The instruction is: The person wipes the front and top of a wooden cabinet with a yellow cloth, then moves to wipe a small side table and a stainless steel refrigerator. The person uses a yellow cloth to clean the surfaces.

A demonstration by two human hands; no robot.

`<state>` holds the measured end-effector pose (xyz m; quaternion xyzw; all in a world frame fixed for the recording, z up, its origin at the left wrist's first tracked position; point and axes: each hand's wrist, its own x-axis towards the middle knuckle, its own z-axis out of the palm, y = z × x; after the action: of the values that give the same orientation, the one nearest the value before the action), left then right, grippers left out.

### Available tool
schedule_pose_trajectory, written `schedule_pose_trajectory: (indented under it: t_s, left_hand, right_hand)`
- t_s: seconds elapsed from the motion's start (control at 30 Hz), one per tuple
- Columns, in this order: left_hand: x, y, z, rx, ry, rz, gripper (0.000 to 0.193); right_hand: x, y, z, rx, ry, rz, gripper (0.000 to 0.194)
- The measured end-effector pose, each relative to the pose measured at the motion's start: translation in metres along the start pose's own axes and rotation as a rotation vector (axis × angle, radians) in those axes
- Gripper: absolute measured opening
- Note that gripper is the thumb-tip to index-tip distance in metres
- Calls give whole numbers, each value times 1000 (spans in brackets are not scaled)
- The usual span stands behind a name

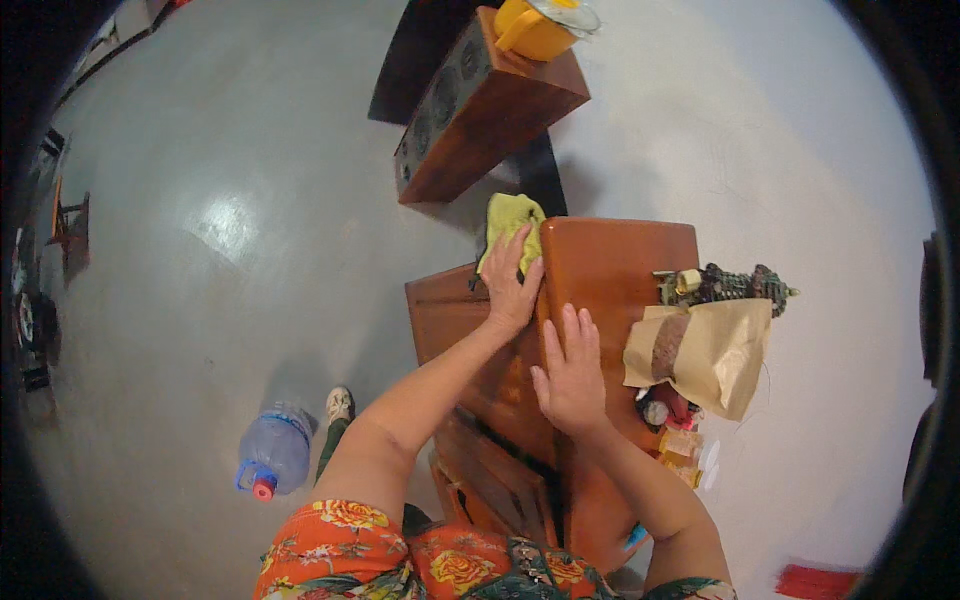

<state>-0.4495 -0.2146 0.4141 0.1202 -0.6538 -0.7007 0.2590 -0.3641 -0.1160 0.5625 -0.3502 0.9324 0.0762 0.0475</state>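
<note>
My left hand (513,289) presses a yellow-green cloth (511,217) at the far left corner of a reddish-brown wooden cabinet (622,255). Part of the cloth sticks out beyond my fingers. My right hand (574,371) rests flat near the left edge of the cabinet top, fingers extended, with nothing held. Below the top, a cabinet door (442,307) stands out to the left. Lower down, what look like drawers (491,472) show between my arms.
A dark ornamental tower model (739,289), a brown paper bag (724,352) and small jars (682,446) line the cabinet's right side. Beyond stands a wooden loudspeaker (480,112) bearing a yellow mug (536,34). A large plastic water bottle (276,450) lies on the floor at left.
</note>
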Motion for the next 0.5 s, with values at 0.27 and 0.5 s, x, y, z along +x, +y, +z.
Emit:
schedule_pose_trajectory:
  t_s: [0.27,0.5]
  left_hand:
    - [-63,-40,1,-67,9,-284,54]
    - [-75,-86,0,-78,23,-411,54]
  right_hand:
    - [2,3,2,36,-16,-2,68]
    - [1,7,2,28,-92,29,72]
